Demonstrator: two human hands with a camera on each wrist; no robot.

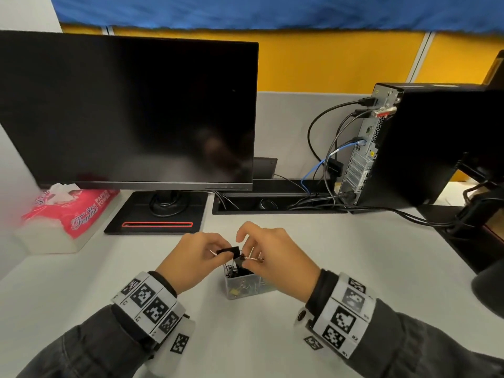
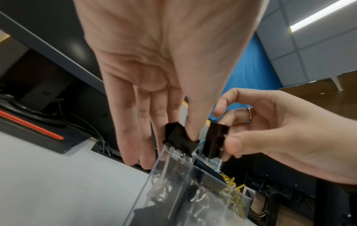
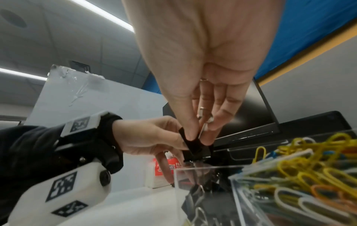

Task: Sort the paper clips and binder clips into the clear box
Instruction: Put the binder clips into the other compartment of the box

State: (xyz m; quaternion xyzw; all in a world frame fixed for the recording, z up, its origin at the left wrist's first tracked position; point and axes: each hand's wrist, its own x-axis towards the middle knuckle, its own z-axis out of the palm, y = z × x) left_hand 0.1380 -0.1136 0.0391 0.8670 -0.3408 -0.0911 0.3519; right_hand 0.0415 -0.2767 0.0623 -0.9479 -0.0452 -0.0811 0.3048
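Your two hands meet directly over the clear box (image 1: 246, 287), each pinching one black binder clip, so two clips are held above it. Your left hand (image 1: 196, 259) grips its binder clip (image 1: 228, 251) between thumb and fingertips; in the head view that clip's long axis runs roughly left to right, and in the left wrist view its wire handles point down toward the box rim. Your right hand (image 1: 275, 255) pinches the second binder clip (image 1: 241, 261) by its body, with its silver wire handles pointing off to your right. The two clips sit just beside each other; whether they touch is unclear.

Below them, the box stands on the white worktop (image 1: 341, 255) between your wrists. It has at least two compartments: one holds more black binder clips, the neighbouring one a pile of coloured paper clips (image 3: 301, 171), mostly yellow, too many to count.

Farther back stand one dark monitor (image 1: 128, 113), one red tissue pack (image 1: 68, 211) at left and one computer tower (image 1: 409, 148) at right.
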